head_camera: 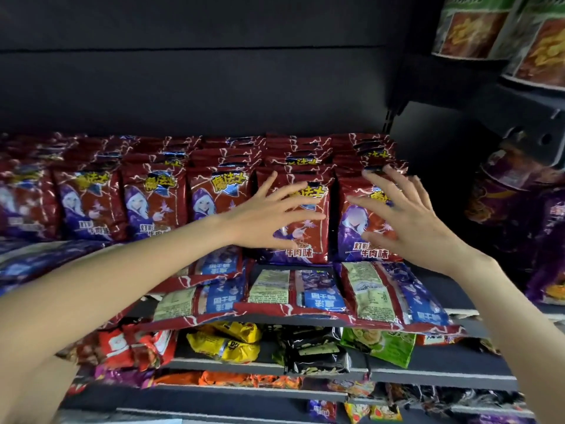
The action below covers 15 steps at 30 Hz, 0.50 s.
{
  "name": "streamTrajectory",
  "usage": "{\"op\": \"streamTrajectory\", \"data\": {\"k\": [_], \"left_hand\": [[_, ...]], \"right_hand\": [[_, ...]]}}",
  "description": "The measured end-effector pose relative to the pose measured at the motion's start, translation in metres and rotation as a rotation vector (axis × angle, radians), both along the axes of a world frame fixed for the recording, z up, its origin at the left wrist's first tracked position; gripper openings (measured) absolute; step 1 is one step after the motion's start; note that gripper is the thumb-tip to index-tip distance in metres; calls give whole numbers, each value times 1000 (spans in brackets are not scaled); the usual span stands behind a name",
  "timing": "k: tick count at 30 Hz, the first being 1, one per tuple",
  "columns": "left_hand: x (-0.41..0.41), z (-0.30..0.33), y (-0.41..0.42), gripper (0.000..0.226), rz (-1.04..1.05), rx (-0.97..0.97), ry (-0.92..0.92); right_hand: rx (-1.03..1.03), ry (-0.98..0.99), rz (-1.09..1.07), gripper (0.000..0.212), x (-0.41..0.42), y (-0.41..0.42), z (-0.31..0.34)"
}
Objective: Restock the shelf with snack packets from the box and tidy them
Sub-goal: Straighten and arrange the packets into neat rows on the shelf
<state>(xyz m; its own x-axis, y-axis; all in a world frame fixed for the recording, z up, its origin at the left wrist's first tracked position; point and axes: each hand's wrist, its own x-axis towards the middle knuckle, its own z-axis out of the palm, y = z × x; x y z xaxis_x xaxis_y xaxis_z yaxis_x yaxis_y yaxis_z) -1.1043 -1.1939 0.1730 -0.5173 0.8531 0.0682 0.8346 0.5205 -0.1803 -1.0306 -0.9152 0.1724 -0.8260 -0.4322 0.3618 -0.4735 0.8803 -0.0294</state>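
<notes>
Red and purple snack packets stand upright in rows along the dark shelf (452, 289). My left hand (269, 218) is spread flat, fingers straight, in front of one upright packet (308, 246). My right hand (400, 218) is spread the same way against the neighbouring upright packet (367, 237) at the row's right end. Neither hand grips anything. In front of the row, three packets (293, 292) lie flat with their backs up, overhanging the shelf's front edge. No box is in view.
Lower shelves (428, 374) hold yellow (226, 344), black, green (382, 344) and red packets. Purple bags (519, 228) fill the bay to the right, behind a black bracket (532, 139). Tall snack tubs (489, 29) sit on the shelf at top right.
</notes>
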Motion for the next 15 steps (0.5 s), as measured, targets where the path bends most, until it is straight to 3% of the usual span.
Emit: {"op": "streamTrajectory", "data": {"k": [5,9,12,15], "left_hand": [[43,37,-63,32,111,196,-99],[76,48,-136,55,327,271,-153],[87,45,-190,34,405,295,-294],[88,38,-234,43,466,133,-423]], "right_hand": [[-186,-280,304,41,13,-61,38],[-144,-366,455,36,9,-116,49],[-92,-384,540,35,1,-156,50],[62,-486,554,48,-8,-190,43]]}}
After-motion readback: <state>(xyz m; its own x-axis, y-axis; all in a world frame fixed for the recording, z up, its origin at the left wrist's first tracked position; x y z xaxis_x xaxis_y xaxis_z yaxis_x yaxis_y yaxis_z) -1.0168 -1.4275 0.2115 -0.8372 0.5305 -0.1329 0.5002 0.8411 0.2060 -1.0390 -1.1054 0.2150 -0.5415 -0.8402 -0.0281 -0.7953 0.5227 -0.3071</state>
